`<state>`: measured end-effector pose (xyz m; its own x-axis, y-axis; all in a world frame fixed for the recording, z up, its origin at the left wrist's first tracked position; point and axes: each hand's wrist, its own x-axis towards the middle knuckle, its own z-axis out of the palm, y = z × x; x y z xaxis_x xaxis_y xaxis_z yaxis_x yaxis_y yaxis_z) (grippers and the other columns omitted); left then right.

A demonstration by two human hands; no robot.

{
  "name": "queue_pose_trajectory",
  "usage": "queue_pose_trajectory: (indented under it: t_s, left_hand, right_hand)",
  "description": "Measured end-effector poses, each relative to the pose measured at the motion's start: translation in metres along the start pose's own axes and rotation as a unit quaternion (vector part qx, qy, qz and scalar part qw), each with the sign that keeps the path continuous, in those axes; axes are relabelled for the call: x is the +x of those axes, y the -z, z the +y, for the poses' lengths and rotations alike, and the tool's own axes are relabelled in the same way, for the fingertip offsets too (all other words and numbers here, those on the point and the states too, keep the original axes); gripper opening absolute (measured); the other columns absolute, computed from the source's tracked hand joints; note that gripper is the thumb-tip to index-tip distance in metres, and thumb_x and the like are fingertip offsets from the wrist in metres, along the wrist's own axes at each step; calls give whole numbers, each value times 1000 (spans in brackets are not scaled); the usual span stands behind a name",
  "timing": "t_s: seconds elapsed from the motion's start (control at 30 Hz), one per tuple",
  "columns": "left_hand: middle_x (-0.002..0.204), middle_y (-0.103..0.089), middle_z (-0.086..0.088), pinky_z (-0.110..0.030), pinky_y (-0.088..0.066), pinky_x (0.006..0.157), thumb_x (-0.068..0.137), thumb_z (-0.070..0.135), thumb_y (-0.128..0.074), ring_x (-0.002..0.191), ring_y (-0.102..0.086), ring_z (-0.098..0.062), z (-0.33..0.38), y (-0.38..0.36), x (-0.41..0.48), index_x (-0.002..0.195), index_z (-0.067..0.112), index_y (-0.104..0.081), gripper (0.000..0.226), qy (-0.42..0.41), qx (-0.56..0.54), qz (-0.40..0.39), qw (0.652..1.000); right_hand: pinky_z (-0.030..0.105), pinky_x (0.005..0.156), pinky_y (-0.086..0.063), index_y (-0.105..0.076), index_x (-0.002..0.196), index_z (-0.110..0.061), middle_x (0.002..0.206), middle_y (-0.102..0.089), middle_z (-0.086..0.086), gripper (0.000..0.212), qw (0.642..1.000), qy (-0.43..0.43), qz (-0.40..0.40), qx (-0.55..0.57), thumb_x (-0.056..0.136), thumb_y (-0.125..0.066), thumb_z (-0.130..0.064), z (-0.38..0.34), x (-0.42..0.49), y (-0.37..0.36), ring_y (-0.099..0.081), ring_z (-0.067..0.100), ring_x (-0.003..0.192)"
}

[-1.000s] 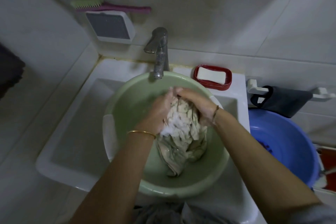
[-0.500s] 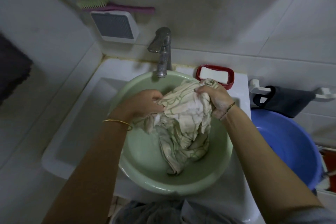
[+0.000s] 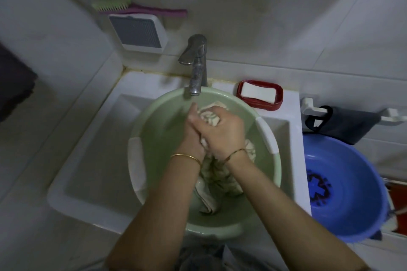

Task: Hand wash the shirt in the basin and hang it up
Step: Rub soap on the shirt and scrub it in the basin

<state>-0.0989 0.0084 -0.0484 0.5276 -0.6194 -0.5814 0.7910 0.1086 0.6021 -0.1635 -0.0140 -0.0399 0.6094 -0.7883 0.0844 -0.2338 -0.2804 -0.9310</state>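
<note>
One view only, head camera, looking down.

Two hands meet over the green basin (image 3: 163, 138), just on the near side of the tap (image 3: 197, 66) spout. The left hand (image 3: 193, 133) lies under and the right hand (image 3: 224, 133) laps over it. The fingers (image 3: 193, 112) of both are curled tight round a wad of the shirt (image 3: 215, 180), hand pressed to hand. A small knob of cloth pokes out beyond the fingers on the tap side.

The rest of the shirt trails from under the fingers back toward the person. It is a wet, bunched length whose long axis runs from the grip to the near wall of the basin, with its tail lying on the basin floor. The water level is hard to read in the dim light.

The basin sits in the white sink (image 3: 88, 171). Right of the fingers is a red soap dish (image 3: 259, 95) with a white bar. Farther right and well apart is a blue basin (image 3: 352, 182).

Judgement: this is the scrubbing stage, with rinsing and hanging not yet done. Both hands hold the cloth, neither nearer than the other. The next re-grip turns on the slack lying bodyward. The fingers would have to work down and back along that axis to reach a fresh section. Lifting too high could slop the tail over the near rim.
</note>
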Motion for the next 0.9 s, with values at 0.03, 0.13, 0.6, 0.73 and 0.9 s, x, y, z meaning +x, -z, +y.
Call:
queue_pose_trajectory:
  t_s: [0.03,0.13,0.6,0.73,0.9]
  left_hand:
    - [45,-60,4,-21,-49,50,101,42,-19,41,-60,-6,-8,-1,-3,71,20,-58,54,-9,2,15,1000]
    - [64,-62,-2,-24,-43,57,102,45,-19,59,-59,-12,-23,-7,-11,83,19,-53,46,40,78,31,996]
    - [90,-60,-13,-24,-45,62,102,30,-25,68,-51,-15,-20,-4,-7,91,19,-56,35,55,124,72,988]
    - [103,-63,-15,-25,-48,92,99,41,-37,102,-61,-22,-25,0,-4,110,9,-63,42,117,96,21,988]
    - [120,-64,-16,-40,-48,92,93,46,-49,108,-62,-33,10,0,-9,117,4,-62,50,94,224,-48,969]
  right_hand:
    - [34,71,-53,-71,81,-16,79,-71,4,33,999,14,3,-39,76,-69,-49,1,1,-4,-66,22,76]
    - [32,67,-48,-58,68,-19,77,-68,8,33,991,-29,10,-132,85,-60,-48,3,26,6,-62,27,77]
    - [30,64,-44,-48,67,-17,74,-60,8,26,970,-14,-61,-236,85,-55,-34,5,18,8,-60,27,74]
    - [28,70,-44,-62,84,-16,86,-66,8,16,982,-53,-24,-181,86,-57,-31,17,33,12,-61,25,82]
    - [31,78,-50,-64,94,-7,89,-65,12,12,918,-300,-173,193,86,-58,-13,35,47,38,-61,20,78]
